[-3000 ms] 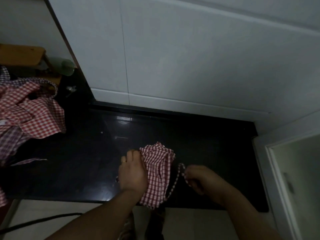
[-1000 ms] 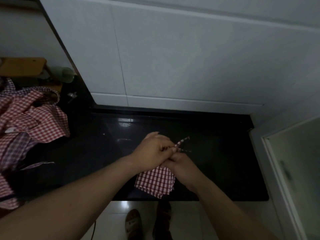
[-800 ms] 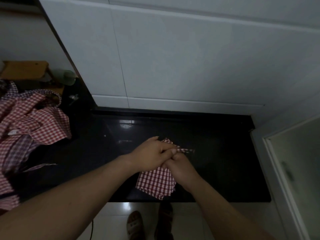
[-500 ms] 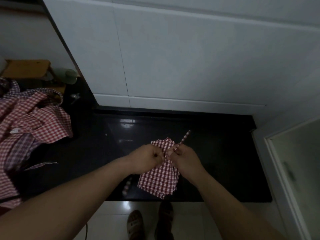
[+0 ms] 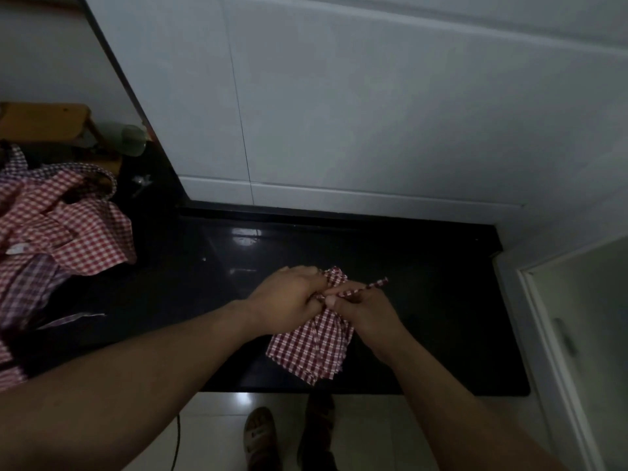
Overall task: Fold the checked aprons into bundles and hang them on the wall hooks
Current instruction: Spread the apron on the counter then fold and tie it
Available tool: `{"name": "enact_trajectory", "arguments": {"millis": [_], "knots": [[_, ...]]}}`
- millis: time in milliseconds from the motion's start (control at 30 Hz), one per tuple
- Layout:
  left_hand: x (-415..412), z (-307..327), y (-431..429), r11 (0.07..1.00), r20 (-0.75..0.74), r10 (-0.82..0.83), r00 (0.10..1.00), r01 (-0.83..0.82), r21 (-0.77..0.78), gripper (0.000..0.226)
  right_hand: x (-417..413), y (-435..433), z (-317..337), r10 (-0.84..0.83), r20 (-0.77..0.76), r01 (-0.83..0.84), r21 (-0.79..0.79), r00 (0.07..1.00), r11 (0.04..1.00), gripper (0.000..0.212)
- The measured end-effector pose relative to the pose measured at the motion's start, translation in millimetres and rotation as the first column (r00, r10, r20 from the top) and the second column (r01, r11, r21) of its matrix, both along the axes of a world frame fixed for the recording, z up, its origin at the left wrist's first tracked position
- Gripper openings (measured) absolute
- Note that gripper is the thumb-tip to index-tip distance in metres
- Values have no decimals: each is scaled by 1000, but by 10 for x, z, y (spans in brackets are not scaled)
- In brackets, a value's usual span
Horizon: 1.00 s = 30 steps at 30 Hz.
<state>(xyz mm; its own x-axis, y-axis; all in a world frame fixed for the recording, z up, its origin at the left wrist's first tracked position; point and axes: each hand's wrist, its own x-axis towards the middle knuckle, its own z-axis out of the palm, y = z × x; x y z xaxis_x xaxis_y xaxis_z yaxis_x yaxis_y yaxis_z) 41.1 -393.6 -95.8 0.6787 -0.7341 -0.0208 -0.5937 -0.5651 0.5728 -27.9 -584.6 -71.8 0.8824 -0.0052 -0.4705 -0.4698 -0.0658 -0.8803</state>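
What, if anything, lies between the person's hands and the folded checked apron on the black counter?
Nothing visible. The left hand grips the folded apron at its top; the right hand pinches its strap. No wall hooks are in view.

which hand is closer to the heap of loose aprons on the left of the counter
Left. The left hand grips the folded apron on the side facing the heap of loose aprons; the right hand, pinching the strap, is farther off beyond it.
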Motion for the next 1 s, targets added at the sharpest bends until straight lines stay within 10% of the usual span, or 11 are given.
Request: {"name": "enact_trajectory", "arguments": {"millis": [167,400,733,1000], "knots": [[125,84,175,976,83,-151,985,135,169,25,-8,-46,-5,-55,-18,55,-5,998,998,15],[186,-187,559,943,-574,301,761,-327,61,49,-246,-153,-252,-356,-245,344,-92,902,934,9],[106,-347,758,788,-162,544,824,-434,437,40,-323,-332,-495,-447,-268,332,-383,853,862,18],[236,49,334,914,-479,390,787,-395,95,33,10,-135,8,-249,69,258,-289,966,922,1]]}}
